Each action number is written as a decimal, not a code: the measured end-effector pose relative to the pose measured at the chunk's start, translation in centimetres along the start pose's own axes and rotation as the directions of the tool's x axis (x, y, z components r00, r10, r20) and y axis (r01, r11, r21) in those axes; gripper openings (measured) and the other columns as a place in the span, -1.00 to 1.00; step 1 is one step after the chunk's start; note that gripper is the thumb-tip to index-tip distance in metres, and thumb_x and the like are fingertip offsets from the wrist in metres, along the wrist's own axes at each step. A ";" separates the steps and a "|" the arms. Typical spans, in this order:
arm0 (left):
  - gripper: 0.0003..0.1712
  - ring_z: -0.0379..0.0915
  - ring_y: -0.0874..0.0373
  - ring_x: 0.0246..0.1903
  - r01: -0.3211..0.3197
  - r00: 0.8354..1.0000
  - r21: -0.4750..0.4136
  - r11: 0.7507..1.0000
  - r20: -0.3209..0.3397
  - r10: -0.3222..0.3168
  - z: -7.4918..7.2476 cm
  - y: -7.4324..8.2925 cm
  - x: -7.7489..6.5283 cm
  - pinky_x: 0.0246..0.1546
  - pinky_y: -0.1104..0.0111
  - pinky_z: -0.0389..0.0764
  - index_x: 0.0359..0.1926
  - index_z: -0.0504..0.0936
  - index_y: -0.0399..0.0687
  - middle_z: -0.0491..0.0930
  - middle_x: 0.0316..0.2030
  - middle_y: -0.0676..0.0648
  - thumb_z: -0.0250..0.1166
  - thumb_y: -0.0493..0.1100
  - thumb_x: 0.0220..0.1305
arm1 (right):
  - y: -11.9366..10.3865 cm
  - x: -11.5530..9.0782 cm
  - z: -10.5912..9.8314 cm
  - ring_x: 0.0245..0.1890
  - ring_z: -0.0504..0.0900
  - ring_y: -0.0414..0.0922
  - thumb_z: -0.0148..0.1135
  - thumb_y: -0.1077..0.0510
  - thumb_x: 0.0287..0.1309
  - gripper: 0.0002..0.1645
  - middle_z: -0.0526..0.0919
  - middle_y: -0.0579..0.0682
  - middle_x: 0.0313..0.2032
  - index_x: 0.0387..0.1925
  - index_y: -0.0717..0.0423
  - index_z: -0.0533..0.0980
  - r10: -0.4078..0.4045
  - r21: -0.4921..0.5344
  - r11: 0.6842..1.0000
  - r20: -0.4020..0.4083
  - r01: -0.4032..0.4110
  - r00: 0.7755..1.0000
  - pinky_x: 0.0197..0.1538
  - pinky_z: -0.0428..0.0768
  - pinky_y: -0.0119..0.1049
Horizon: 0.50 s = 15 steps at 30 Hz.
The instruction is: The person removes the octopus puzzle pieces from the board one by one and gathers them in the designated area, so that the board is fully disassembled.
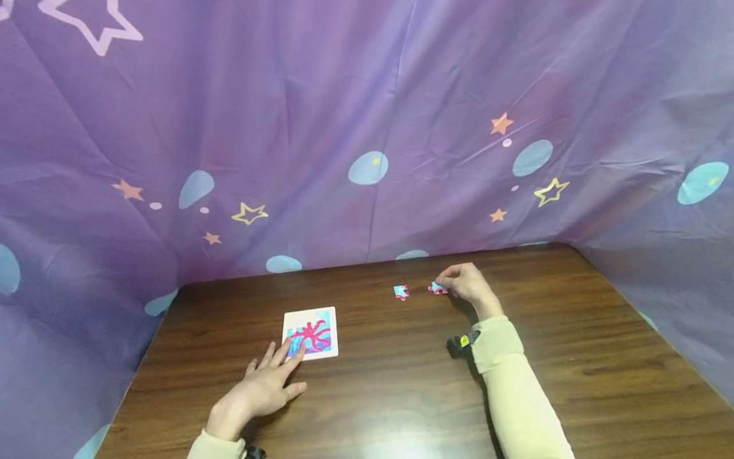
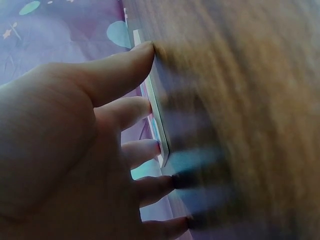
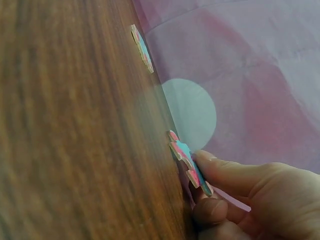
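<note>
A white-framed puzzle board with a red octopus picture lies on the left part of the table. My left hand rests with spread, straight fingers on the board's near left corner; the left wrist view shows fingertips touching the board's edge. At the back right, my right hand pinches a blue and pink puzzle piece between thumb and fingers, just at the table surface. A second puzzle piece, also blue and pink, lies flat to the left of it.
The brown wooden table runs back to a purple curtain printed with stars and blue ovals, which also hangs along both sides. A black wrist camera sits at the right wrist.
</note>
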State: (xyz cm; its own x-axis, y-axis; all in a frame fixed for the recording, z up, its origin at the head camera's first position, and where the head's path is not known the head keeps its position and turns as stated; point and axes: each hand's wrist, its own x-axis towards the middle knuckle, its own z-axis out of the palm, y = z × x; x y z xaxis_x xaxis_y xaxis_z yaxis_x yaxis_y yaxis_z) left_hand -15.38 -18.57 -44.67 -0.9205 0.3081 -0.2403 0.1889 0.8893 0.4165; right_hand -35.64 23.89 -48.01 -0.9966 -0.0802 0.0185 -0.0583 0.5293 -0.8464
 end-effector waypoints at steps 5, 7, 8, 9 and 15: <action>-0.24 -0.30 -0.37 0.44 0.000 1.000 -0.011 1.000 -0.001 0.000 0.0 0.1 -0.1 0.25 -0.41 -0.20 0.47 0.22 -0.08 -0.11 0.51 -0.25 0.20 0.09 0.37 | -0.2 -0.2 -0.1 -0.73 0.41 -0.22 0.36 0.23 0.16 -0.76 0.53 -0.04 -0.65 -0.24 0.38 0.60 -0.001 0.053 0.999 -0.009 0.001 1.000 -0.63 0.40 -0.37; -0.24 -0.29 -0.37 0.44 -0.001 1.000 -0.010 1.000 -0.004 0.001 0.1 0.1 -0.1 0.25 -0.40 -0.19 0.47 0.22 -0.08 -0.10 0.51 -0.25 0.20 0.10 0.36 | -0.1 -0.2 -0.1 -0.73 0.41 -0.22 0.31 0.21 0.22 -0.72 0.53 -0.01 -0.61 -0.18 0.41 0.58 0.010 0.093 0.996 -0.015 -0.009 1.000 -0.64 0.40 -0.38; -0.24 -0.28 -0.38 0.44 -0.001 1.000 -0.011 1.000 -0.004 0.001 0.1 0.1 0.0 0.25 -0.41 -0.19 0.47 0.22 -0.09 -0.09 0.51 -0.25 0.20 0.10 0.36 | -0.1 -0.2 -0.1 -0.73 0.41 -0.23 0.28 0.19 0.25 -0.69 0.53 -0.01 -0.60 -0.15 0.42 0.56 0.019 0.107 0.994 -0.019 -0.017 1.000 -0.65 0.40 -0.38; -0.24 -0.27 -0.38 0.43 -0.003 1.000 -0.008 1.000 -0.009 0.003 0.2 0.1 0.0 0.24 -0.41 -0.18 0.46 0.23 -0.09 -0.08 0.50 -0.26 0.20 0.10 0.36 | 0.0 -0.2 -0.1 -0.74 0.41 -0.23 0.25 0.17 0.29 -0.66 0.53 0.00 -0.58 -0.12 0.43 0.55 0.025 0.126 0.992 -0.019 -0.022 1.000 -0.65 0.40 -0.39; -0.24 -0.27 -0.38 0.43 -0.002 1.000 -0.002 1.000 -0.012 0.002 0.0 0.1 0.0 0.25 -0.41 -0.19 0.46 0.24 -0.09 -0.09 0.51 -0.25 0.21 0.09 0.36 | -0.2 -0.6 -0.2 -0.67 0.46 -0.23 0.17 0.08 0.37 -0.58 0.56 0.05 -0.46 0.00 0.40 0.50 0.085 0.206 0.975 -0.004 -0.083 0.996 -0.65 0.39 -0.43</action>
State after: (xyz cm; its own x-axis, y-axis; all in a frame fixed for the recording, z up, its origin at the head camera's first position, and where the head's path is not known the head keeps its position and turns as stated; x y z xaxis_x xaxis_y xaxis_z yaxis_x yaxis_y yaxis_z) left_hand -15.39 -18.47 -44.65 -0.9241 0.3062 -0.2287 0.1906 0.8880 0.4186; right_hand -35.09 24.00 -47.75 -0.9982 -0.0318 -0.0517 0.0374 0.3486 -0.9365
